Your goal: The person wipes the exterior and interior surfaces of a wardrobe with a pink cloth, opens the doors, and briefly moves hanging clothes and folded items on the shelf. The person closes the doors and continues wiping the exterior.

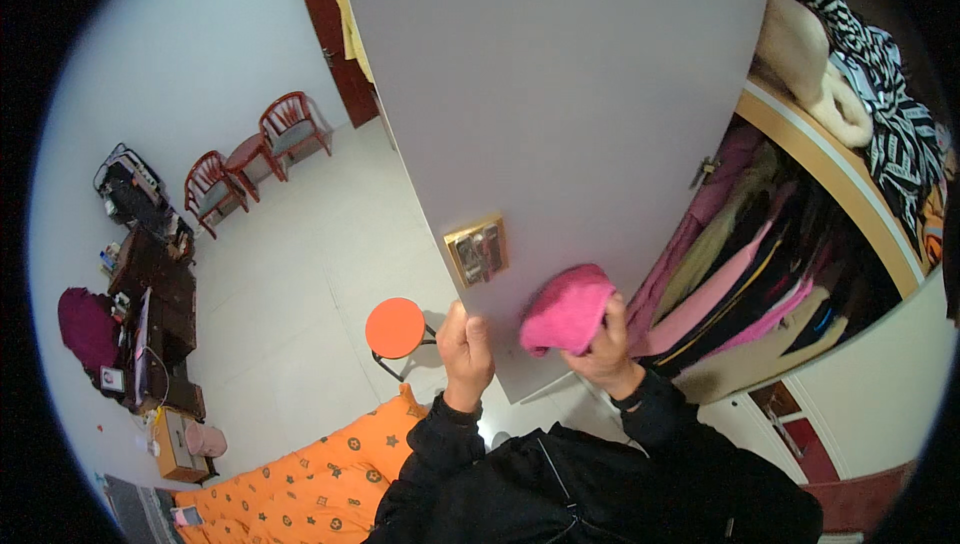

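A large grey wardrobe door [570,94] stands swung outward before me. My left hand [465,353] grips its free edge near the bottom, thumb on the face turned towards me. In my right hand [606,353] is a bunched pink cloth [568,310], held against or just in front of the door; I cannot tell if it touches. Above my left hand, a gold-framed handle plate [477,250] sits near the door's edge. Right of the door, the wardrobe holds a row of hanging clothes [720,274].
A stool with an orange round seat [395,328] stands left of the door. An orange patterned bedspread [322,476] lies lower left. Wooden chairs [289,124], a dark desk [161,296] and a pink bin [205,440] line the far wall. Folded bedding [885,116] rests atop the wardrobe shelf.
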The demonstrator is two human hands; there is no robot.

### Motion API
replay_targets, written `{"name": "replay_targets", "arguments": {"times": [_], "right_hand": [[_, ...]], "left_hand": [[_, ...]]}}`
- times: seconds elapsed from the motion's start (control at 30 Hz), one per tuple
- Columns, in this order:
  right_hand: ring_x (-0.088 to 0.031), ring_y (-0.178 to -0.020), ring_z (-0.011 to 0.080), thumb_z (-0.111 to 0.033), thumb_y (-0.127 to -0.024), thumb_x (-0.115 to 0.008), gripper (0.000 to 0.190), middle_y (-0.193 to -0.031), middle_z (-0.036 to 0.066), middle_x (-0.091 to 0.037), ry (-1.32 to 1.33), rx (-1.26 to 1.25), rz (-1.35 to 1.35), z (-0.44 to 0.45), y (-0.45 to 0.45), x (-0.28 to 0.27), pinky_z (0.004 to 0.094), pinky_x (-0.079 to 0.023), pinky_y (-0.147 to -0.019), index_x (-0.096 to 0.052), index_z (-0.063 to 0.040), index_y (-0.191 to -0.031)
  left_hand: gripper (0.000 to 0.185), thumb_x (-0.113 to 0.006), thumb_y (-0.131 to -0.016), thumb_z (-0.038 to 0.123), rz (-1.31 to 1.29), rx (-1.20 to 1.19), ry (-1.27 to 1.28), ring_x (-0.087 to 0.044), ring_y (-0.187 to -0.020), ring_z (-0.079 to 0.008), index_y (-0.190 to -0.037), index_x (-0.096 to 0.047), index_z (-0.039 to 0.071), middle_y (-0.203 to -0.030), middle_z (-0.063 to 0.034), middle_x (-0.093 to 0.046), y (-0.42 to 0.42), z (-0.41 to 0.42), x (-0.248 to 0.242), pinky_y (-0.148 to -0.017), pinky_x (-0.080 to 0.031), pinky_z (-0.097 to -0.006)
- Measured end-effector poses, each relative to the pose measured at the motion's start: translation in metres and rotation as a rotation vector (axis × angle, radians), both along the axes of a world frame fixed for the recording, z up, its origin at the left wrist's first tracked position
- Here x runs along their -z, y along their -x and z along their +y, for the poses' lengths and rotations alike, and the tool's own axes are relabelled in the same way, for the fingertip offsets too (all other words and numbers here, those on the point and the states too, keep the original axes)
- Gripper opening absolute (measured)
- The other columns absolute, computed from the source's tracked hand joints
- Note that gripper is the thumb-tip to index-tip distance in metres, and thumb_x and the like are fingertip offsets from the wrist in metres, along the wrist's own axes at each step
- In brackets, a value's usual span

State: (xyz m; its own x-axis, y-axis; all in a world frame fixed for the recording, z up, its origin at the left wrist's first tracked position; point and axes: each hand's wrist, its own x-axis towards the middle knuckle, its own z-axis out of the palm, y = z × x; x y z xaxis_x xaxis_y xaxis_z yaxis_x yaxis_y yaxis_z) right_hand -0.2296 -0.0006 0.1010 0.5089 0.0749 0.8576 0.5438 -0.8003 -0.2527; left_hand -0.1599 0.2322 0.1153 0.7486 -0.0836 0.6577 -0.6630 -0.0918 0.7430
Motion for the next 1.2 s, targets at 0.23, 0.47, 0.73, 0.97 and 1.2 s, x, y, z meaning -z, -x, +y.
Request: {"name": "replay_targets", "arguments": {"times": [0.23,0.47,0.73,0.97,1.2], "right_hand": [[-0.060,-0.123,0.0392,-0.013,-0.071,-0.093,0.042,-0.132,0.012,-0.056,0.208,-0.141,0.042,0.053,0.003,0.020,0.0529,-0.057,-0.101,-0.077,-0.014,-0.110],[-0.062,-0.124,0.0379,-0.009,-0.074,-0.093,0.044,-0.138,0.014,-0.059,0.127,0.049,0.162,0.021,0.021,0.029,0.0495,-0.056,-0.100,-0.078,-0.011,-0.116],[-0.062,-0.126,0.0444,-0.003,-0.075,-0.090,0.050,-0.132,0.020,-0.062,-0.077,0.028,0.175,0.019,0.021,0.054,0.0516,-0.052,-0.108,-0.075,-0.006,-0.123],[-0.062,-0.125,0.0447,-0.002,-0.076,-0.087,0.049,-0.136,0.020,-0.063,-0.181,0.249,0.101,-0.020,0.009,0.029,0.0517,-0.055,-0.106,-0.073,-0.003,-0.122],[-0.061,-0.128,0.0458,-0.001,-0.078,-0.084,0.048,-0.133,0.021,-0.065,-0.308,0.332,0.140,-0.026,0.002,0.068,0.0528,-0.051,-0.110,-0.073,-0.004,-0.125]], "left_hand": [[0.031,-0.055,-0.116,0.023,0.025,0.068,-0.013,-0.066,-0.090,-0.0383,-0.116,-0.072,-0.002,-0.099,-0.0188,-0.069,0.007,0.007,-0.020,-0.083,-0.052,-0.0465],[0.032,-0.058,-0.116,0.028,-0.002,0.095,-0.036,-0.063,-0.087,-0.0402,-0.114,-0.071,-0.001,-0.095,-0.0190,-0.066,0.008,0.009,-0.028,-0.079,-0.051,-0.0468],[0.029,-0.058,-0.115,0.024,0.013,0.096,-0.042,-0.061,-0.086,-0.0400,-0.115,-0.069,-0.002,-0.095,-0.0185,-0.064,0.006,0.008,-0.023,-0.078,-0.050,-0.0469],[0.033,-0.056,-0.117,0.026,-0.018,0.063,-0.062,-0.061,-0.085,-0.0357,-0.120,-0.070,-0.004,-0.094,-0.0167,-0.063,0.003,0.009,-0.012,-0.078,-0.050,-0.0435],[0.036,-0.053,-0.120,0.027,0.001,0.033,-0.041,-0.060,-0.080,-0.0213,-0.120,-0.072,-0.004,-0.090,-0.0095,-0.062,0.001,0.008,0.001,-0.072,-0.048,-0.0347]]}}
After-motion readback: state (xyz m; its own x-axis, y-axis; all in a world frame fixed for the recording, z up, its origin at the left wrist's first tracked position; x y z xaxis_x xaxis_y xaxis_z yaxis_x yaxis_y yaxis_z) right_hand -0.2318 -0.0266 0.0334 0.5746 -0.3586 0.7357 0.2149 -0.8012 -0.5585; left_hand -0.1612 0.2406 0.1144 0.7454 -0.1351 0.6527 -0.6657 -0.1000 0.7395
